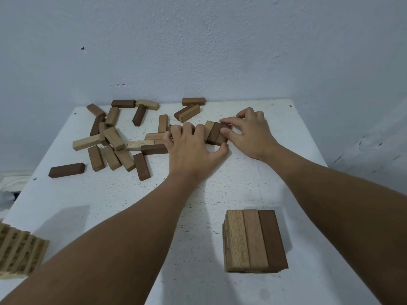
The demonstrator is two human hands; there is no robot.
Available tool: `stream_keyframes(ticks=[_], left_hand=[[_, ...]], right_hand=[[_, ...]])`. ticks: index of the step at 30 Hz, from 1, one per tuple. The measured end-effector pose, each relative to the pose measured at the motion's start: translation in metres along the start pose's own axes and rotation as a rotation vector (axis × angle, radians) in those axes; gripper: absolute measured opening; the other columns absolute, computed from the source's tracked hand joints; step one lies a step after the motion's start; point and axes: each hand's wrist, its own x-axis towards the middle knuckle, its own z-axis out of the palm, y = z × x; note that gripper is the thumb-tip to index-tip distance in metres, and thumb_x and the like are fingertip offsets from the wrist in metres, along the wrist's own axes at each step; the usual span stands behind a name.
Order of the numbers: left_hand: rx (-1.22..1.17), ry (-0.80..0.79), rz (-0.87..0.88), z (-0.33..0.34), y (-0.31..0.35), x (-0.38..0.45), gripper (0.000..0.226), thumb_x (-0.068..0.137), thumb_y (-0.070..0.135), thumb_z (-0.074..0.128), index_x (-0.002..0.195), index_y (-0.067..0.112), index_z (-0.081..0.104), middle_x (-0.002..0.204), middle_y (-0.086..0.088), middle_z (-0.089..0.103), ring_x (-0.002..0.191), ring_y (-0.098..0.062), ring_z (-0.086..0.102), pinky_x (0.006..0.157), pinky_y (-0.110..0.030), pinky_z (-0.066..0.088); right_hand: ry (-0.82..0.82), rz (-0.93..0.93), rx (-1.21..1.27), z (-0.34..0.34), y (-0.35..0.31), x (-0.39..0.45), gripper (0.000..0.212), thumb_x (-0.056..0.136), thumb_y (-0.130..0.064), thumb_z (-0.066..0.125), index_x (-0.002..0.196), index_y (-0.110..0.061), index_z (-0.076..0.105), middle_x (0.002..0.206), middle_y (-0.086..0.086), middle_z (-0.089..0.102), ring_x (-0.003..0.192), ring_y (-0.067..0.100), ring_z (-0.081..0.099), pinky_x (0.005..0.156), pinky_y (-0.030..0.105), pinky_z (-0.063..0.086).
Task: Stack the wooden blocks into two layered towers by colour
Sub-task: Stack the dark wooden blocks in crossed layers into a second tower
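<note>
Three wooden blocks [214,132], one light and two darker, lie side by side on the white table [198,205]. My left hand [191,148] grips them from the left, thumb at their near ends and fingers curled over the far side. My right hand [251,133] pinches the rightmost block, with one finger laid along its far end and the thumb on its side. A tower [253,239] of stacked layers stands at the near right, its top layer made of two light blocks and one dark. A second light-coloured tower [19,252] stands at the near left edge.
Several loose light and dark blocks [114,137] lie scattered across the far left of the table, more near the back wall [189,106]. The wall runs right behind the table; the table's right edge [317,150] drops off beside my right forearm.
</note>
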Motion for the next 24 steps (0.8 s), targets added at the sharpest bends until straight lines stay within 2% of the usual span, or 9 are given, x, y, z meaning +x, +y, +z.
stream_keyframes(ticks=[5,11,16,19,22,24], left_hand=[[-0.004,-0.019,0.017,0.002,-0.001,0.001,0.058,0.078,0.079,0.050,0.104,0.029,0.062,0.106,0.009,0.053,0.113,-0.020,0.037,0.110,-0.044,0.020],[-0.007,-0.021,0.045,0.005,-0.004,0.002,0.052,0.083,0.077,0.049,0.099,0.029,0.062,0.105,0.010,0.054,0.112,-0.019,0.037,0.107,-0.042,0.019],[-0.049,-0.014,0.062,0.003,-0.005,0.004,0.044,0.079,0.073,0.056,0.092,0.032,0.064,0.101,0.014,0.054,0.106,-0.016,0.034,0.102,-0.038,0.017],[-0.084,-0.057,0.078,-0.001,-0.007,0.003,0.043,0.076,0.071,0.059,0.098,0.036,0.068,0.106,0.017,0.054,0.105,-0.014,0.027,0.094,-0.035,0.012],[-0.107,-0.138,0.097,-0.010,-0.008,0.005,0.046,0.076,0.070,0.063,0.107,0.037,0.070,0.110,0.019,0.052,0.105,-0.015,0.023,0.088,-0.034,0.008],[-0.066,-0.249,0.145,-0.021,-0.007,0.012,0.049,0.077,0.072,0.063,0.111,0.038,0.070,0.110,0.018,0.052,0.106,-0.016,0.022,0.087,-0.034,0.009]], right_hand=[[0.032,-0.023,0.060,0.002,0.001,-0.001,0.031,0.095,-0.059,0.060,0.124,-0.048,0.067,0.116,-0.010,0.039,0.120,0.018,0.034,0.113,0.041,0.032],[0.032,-0.020,0.146,0.000,0.002,-0.002,0.030,0.095,-0.059,0.061,0.122,-0.047,0.071,0.115,-0.011,0.046,0.122,0.015,0.034,0.114,0.042,0.032],[-0.056,0.003,0.142,-0.008,-0.001,-0.004,0.043,0.100,-0.053,0.057,0.143,-0.053,0.053,0.119,-0.009,0.047,0.126,0.020,0.033,0.117,0.043,0.031],[-0.159,-0.001,0.049,-0.017,-0.007,-0.010,0.040,0.102,-0.056,0.049,0.142,-0.061,0.047,0.123,-0.012,0.040,0.126,0.019,0.030,0.116,0.038,0.025],[-0.207,0.007,-0.077,-0.029,-0.012,-0.018,0.042,0.101,-0.064,0.044,0.143,-0.063,0.043,0.125,-0.011,0.039,0.126,0.020,0.030,0.115,0.039,0.022],[-0.234,0.037,-0.103,-0.035,-0.015,-0.024,0.045,0.099,-0.067,0.044,0.144,-0.061,0.043,0.128,-0.007,0.040,0.127,0.023,0.030,0.114,0.041,0.020]])
